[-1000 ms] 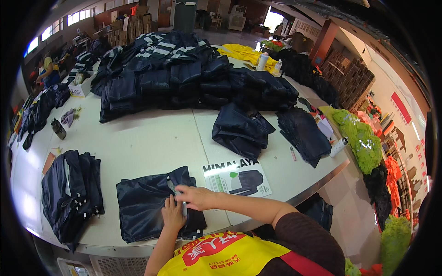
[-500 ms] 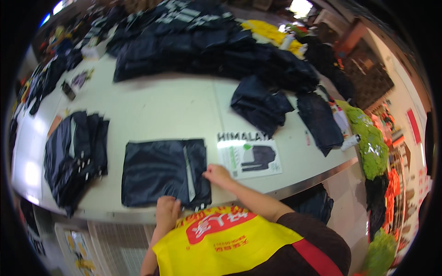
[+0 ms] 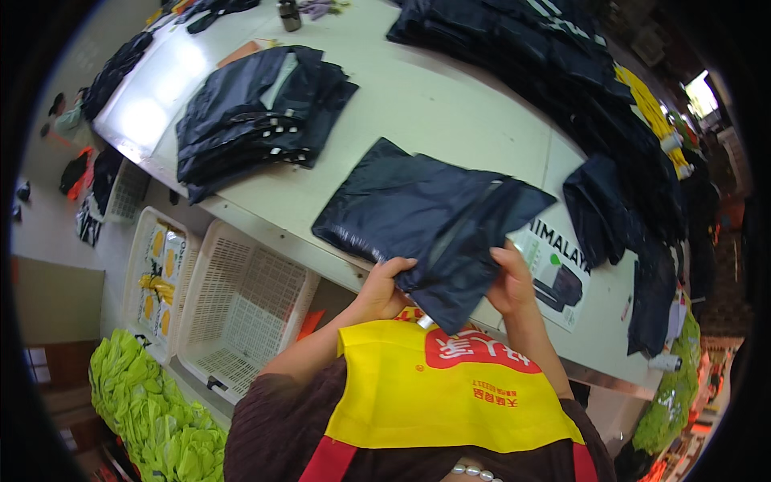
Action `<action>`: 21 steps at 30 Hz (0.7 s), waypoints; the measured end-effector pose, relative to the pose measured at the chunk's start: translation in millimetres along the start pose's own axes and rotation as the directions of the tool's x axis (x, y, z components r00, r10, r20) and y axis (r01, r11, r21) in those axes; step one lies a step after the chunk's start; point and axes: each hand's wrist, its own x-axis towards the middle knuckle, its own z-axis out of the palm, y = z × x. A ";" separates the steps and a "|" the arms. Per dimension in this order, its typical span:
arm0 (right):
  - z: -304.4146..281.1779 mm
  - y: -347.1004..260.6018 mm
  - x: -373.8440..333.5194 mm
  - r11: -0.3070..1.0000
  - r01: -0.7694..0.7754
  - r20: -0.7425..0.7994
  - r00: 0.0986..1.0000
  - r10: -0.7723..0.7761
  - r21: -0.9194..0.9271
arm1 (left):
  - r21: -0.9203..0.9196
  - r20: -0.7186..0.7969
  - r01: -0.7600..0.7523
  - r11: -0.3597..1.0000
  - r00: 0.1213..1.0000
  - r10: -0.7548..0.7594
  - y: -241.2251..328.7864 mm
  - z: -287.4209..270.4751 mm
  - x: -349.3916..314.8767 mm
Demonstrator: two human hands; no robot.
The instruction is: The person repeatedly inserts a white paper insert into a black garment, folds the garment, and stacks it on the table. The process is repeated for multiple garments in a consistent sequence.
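Navy folded garment (image 3: 426, 217) hangs off the table (image 3: 418, 104) edge, left hand (image 3: 384, 287) and right hand (image 3: 509, 281) both pinching its near corner, fingers curled over the fabric.

Folded garment (image 3: 426, 217) on table (image 3: 418, 104)
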 end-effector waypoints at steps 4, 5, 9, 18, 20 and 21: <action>-47.2 -15.9 -14.5 0.981 0.086 0.137 0.989 -0.062 -0.173 | 0.138 0.227 -0.455 0.880 0.879 0.419 54.9 65.8 -30.9; -45.2 -23.0 -16.3 0.952 0.064 0.116 0.993 -0.030 -0.299 | 0.149 0.255 -0.534 0.832 0.834 0.489 71.5 67.5 -30.9; -88.6 -43.1 -36.6 0.507 -0.099 -0.137 0.990 -0.037 -0.856 | 0.320 0.224 -0.886 0.336 0.416 0.881 163.8 76.4 -21.7; -236.3 -72.7 -129.8 -0.562 -0.437 -0.431 0.889 -0.153 -0.702 | 0.247 0.033 -0.844 0.476 0.498 0.866 411.9 -24.1 72.6; -261.8 -70.5 -143.8 -0.539 -0.349 -0.344 0.932 -0.114 -0.767 | 0.430 -0.394 -0.746 0.509 0.352 0.849 409.1 -34.5 77.7; -267.1 -67.7 -152.2 -0.567 -0.318 -0.296 0.946 -0.135 -0.760 | 0.580 -0.455 -0.700 0.416 0.145 0.879 356.3 -0.4 77.0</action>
